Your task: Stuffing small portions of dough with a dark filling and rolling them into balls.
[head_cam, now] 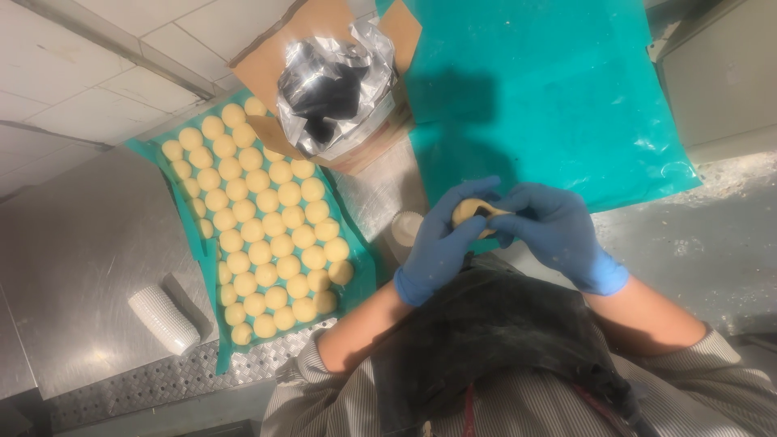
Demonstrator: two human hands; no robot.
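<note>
Both my hands wear blue gloves and meet in front of my chest around one pale dough ball (471, 212) with a dark filling showing at its top. My left hand (443, 243) cups the ball from below and the side. My right hand (554, 231) pinches its edge with the fingertips. To the left, a tray lined with teal plastic (188, 235) carries several rows of finished pale dough balls (267, 226).
A cardboard box with an open silver foil bag (336, 89) of dark filling stands behind the tray. A teal plastic sheet (550, 97) covers the steel table ahead. A stack of white paper cups (163, 318) lies at the left. A small pale container (405, 231) sits by my left hand.
</note>
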